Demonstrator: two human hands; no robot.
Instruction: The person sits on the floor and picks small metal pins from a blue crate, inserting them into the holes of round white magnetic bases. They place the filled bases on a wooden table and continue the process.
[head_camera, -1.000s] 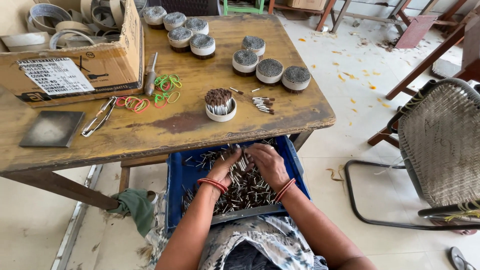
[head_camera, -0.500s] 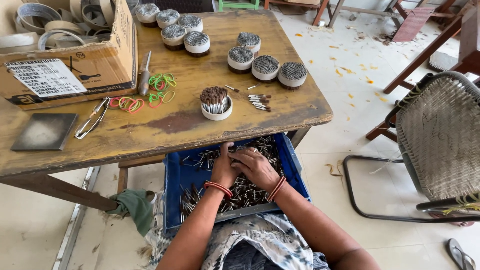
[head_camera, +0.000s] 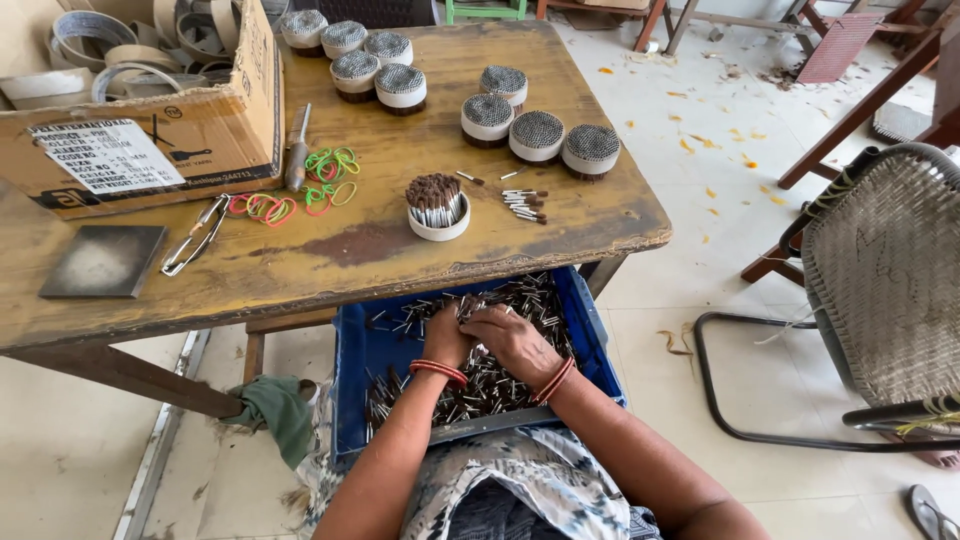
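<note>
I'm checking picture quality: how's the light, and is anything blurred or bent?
Head view: soft, even daylight, no harsh glare; the table throws shade over the blue crate, so the pins and both hands, left hand and right hand, sit dimmer. Focus is sharp throughout. Wide-lens bending shows at the edges.

1. Wooden table (head_camera: 330, 255): its front edge overhangs the far half of the blue crate (head_camera: 355, 370), barring straight lifts there.
2. Crate's near half: open from above.
3. Tabletop near the edge: bare strip right of the white cup of sticks (head_camera: 437, 208).
4. Obstacles left of the cup: rubber bands (head_camera: 300, 190), cardboard box (head_camera: 140, 110).
5. Behind the cup: round bundles (head_camera: 540, 135).
</note>
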